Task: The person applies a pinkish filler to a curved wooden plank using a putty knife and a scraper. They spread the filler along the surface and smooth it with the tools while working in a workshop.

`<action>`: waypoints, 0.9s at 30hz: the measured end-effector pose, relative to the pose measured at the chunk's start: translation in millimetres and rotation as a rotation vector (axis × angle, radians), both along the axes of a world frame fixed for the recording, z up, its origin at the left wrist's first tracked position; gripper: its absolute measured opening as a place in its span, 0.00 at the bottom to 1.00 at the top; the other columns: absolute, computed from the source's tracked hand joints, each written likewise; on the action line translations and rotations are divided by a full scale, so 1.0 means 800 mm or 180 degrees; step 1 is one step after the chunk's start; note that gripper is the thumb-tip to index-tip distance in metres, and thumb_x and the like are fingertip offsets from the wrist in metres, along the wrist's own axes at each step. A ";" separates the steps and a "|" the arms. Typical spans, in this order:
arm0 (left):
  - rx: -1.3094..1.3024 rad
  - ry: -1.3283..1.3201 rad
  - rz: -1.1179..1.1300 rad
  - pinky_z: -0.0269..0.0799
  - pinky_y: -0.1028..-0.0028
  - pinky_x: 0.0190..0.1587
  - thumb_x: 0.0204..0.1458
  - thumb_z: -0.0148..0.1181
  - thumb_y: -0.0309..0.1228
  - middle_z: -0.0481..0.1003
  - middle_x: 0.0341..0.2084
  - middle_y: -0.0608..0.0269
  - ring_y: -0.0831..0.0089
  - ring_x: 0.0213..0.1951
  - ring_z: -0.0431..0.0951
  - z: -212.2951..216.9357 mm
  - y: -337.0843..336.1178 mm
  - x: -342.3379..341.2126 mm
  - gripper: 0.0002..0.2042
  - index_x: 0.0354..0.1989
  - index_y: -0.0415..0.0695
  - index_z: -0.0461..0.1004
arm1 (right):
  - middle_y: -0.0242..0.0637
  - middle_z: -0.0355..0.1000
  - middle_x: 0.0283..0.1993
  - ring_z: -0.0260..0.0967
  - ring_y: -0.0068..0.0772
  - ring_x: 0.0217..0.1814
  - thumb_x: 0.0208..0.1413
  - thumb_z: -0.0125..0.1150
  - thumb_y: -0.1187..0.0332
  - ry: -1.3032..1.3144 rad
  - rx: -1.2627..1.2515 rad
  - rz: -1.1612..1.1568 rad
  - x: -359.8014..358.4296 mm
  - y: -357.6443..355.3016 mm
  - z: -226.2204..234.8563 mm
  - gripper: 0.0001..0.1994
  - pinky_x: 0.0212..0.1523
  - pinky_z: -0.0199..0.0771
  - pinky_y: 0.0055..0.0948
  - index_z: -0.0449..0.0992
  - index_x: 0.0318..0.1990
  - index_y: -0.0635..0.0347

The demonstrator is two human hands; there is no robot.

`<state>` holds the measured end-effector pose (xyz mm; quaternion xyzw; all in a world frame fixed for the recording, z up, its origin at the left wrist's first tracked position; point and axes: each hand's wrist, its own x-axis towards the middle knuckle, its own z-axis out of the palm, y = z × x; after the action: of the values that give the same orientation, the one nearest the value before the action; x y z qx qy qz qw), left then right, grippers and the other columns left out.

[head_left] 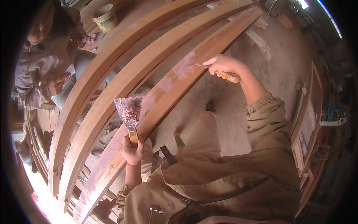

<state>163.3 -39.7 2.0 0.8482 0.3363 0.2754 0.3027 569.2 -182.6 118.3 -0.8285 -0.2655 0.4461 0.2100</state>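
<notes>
My left hand (132,151) is closed round the yellowish handle of a wide putty knife (125,106), held blade up. A lump of pinkish filler paste (130,114) sits on that blade. My right hand (225,65) grips the wooden handle of a second, narrower putty knife (228,76); its thin blade points left, over or at the edge of the nearest wooden beam (201,56). Along this beam's upper face run pale pinkish smears of filler (184,66), and more covers its lower left end.
Two more long beams (149,65) lie alongside, beyond the nearest one. Another person (48,78) sits at the far left, holding a small blade. A bucket (104,18) stands at the back left. Wooden frames (309,123) lean on the right; timber scraps (259,43) lie on the floor.
</notes>
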 end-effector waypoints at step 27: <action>0.0064 -0.0282 0.0065 0.61 0.67 0.21 0.44 0.62 0.37 0.66 0.13 0.53 0.56 0.16 0.66 0.002 0.001 0.010 0.13 0.25 0.40 0.69 | 0.43 0.74 0.28 0.70 0.31 0.26 0.30 0.57 0.70 -0.1443 -0.0434 0.0058 -0.003 0.030 -0.054 0.28 0.30 0.68 0.26 0.75 0.49 0.52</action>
<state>171.5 -39.1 3.8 0.8347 0.3284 0.3191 0.3059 566.7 -158.9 75.3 -0.9173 -0.2826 0.2675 0.0846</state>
